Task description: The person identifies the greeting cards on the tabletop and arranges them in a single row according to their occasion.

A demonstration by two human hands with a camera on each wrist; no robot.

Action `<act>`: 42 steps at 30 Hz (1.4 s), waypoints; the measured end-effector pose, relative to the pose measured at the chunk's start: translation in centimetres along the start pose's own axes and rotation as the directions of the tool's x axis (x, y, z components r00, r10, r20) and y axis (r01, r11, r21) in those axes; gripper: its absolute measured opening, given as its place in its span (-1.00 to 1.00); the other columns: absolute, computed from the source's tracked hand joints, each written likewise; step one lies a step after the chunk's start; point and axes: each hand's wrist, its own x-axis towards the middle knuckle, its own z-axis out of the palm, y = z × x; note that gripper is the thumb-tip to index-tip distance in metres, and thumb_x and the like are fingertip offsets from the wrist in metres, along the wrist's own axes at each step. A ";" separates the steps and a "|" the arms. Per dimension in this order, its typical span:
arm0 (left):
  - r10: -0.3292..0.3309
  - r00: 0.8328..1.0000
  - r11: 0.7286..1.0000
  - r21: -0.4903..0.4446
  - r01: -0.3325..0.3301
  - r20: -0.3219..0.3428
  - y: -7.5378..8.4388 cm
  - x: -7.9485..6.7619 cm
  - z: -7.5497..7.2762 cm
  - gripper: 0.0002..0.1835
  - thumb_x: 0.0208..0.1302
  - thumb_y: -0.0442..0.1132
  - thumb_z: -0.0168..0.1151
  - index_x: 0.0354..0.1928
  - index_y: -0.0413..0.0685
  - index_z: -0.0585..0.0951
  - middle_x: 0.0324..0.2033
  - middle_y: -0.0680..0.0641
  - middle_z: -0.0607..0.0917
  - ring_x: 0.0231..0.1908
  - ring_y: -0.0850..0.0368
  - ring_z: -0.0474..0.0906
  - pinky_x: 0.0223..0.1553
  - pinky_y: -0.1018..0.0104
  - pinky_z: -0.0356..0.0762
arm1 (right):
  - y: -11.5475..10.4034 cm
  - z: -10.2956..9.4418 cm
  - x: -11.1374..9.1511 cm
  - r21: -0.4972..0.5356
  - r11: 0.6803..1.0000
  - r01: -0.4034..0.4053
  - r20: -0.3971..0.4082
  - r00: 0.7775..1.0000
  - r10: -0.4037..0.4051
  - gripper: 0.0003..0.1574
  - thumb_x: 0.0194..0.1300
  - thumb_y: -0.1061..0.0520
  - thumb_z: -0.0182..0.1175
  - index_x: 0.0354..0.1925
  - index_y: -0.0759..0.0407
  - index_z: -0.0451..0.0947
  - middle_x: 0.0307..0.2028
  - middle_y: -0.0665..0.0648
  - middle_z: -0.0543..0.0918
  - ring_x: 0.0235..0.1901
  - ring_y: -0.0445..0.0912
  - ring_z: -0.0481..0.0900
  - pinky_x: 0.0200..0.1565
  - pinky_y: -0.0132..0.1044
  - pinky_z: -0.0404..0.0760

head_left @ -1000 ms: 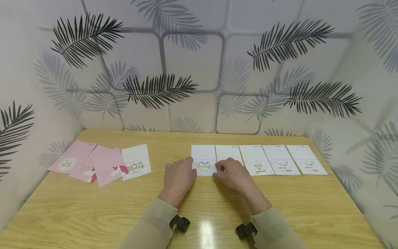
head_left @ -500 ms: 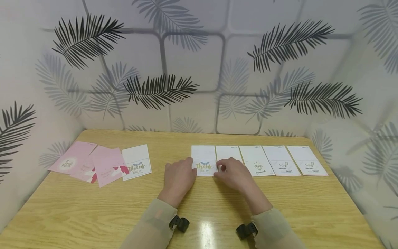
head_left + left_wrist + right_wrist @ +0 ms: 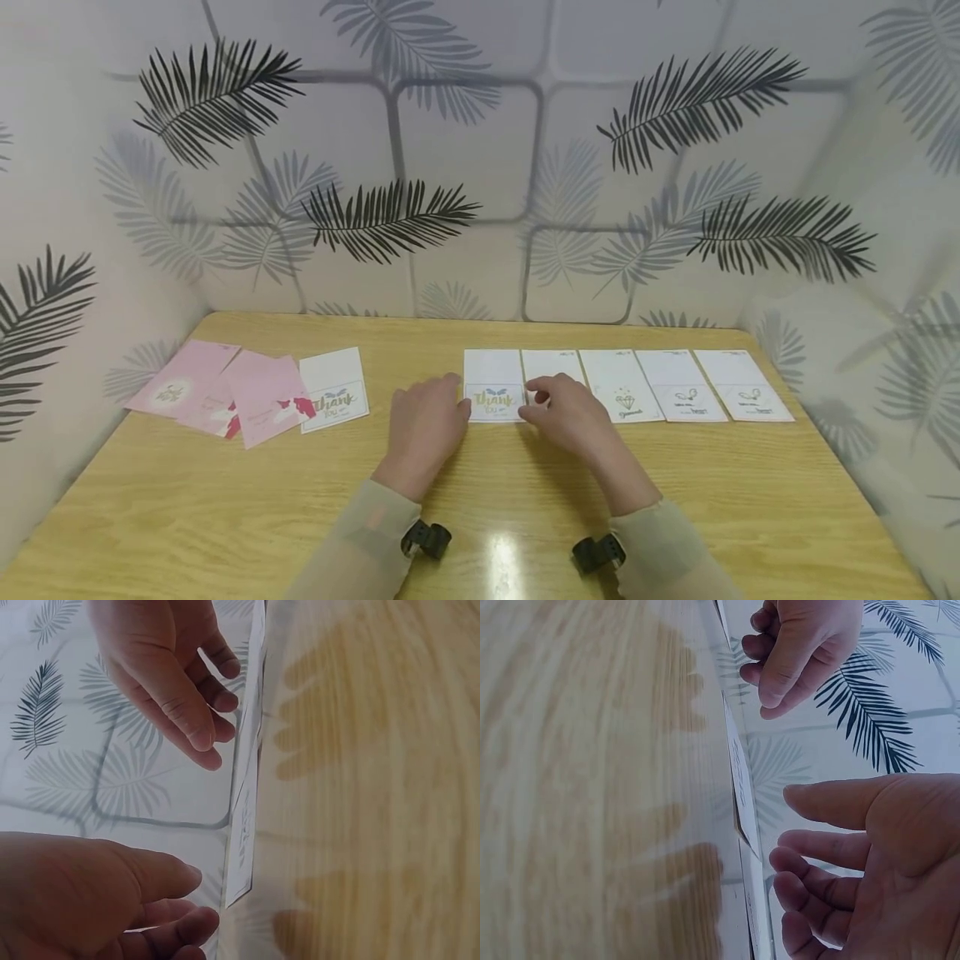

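Observation:
A white "Thank You" card (image 3: 495, 402) with gold lettering lies at the left end of a row on the wooden table. My left hand (image 3: 426, 427) is just beside its left edge, and my right hand (image 3: 572, 418) is by its right edge, overlapping the neighbouring white card (image 3: 552, 360). Both hands hold nothing; fingers are loosely bent. In the left wrist view, fingertips hover over the table, a small gap from the card (image 3: 241, 851). The right wrist view likewise shows the right hand's fingers (image 3: 817, 889) raised off the cards.
Farther right in the row lie a diamond card (image 3: 622, 392) and two heart cards. At the left, several pink cards (image 3: 262, 396) overlap, and another "Thank You" card (image 3: 334, 390) sits partly under one. A leaf-patterned wall (image 3: 480, 275) rises behind the table (image 3: 495, 500).
My left hand has drawn slightly left from the card's edge. The right hand's fingers have eased a little off the right edge. The cards stay in place.

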 end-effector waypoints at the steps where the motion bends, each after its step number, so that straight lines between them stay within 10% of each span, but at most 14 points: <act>1: 0.000 1.000 1.000 0.001 0.000 -0.003 -0.1 -0.1 -0.1 -0.71 0.54 -0.08 0.41 0.10 -0.10 0.78 -0.20 -0.18 0.84 -0.21 -0.26 0.77 -0.09 -0.19 0.63 | -0.1 0.0 0.0 0.002 1.000 0.002 0.001 1.000 -0.002 -0.44 0.53 0.03 0.39 0.37 0.23 0.68 0.05 0.21 0.74 0.04 0.13 0.72 0.07 0.11 0.68; 24: -0.090 0.996 0.992 -0.091 0.088 -0.023 -4.9 -1.7 -4.2 -0.49 0.63 -0.04 0.26 0.42 -0.21 0.64 0.19 -0.33 0.72 0.12 -0.37 0.68 0.12 -0.37 0.61 | -3.6 0.3 0.3 0.087 0.995 0.054 0.000 0.999 -0.055 -0.35 0.61 -0.03 0.29 0.51 0.21 0.55 0.19 0.19 0.74 0.14 0.11 0.73 0.08 0.11 0.67; 42: -0.182 0.982 0.977 -0.117 0.176 -0.046 -10.6 -3.7 -6.8 -0.45 0.65 -0.05 0.18 0.51 -0.18 0.56 0.30 -0.43 0.58 0.21 -0.50 0.58 0.11 -0.47 0.52 | -9.8 4.2 2.1 0.182 0.970 0.164 0.069 0.981 -0.179 -0.35 0.63 -0.04 0.28 0.52 0.18 0.54 0.12 0.07 0.77 0.11 0.04 0.74 -0.03 -0.06 0.70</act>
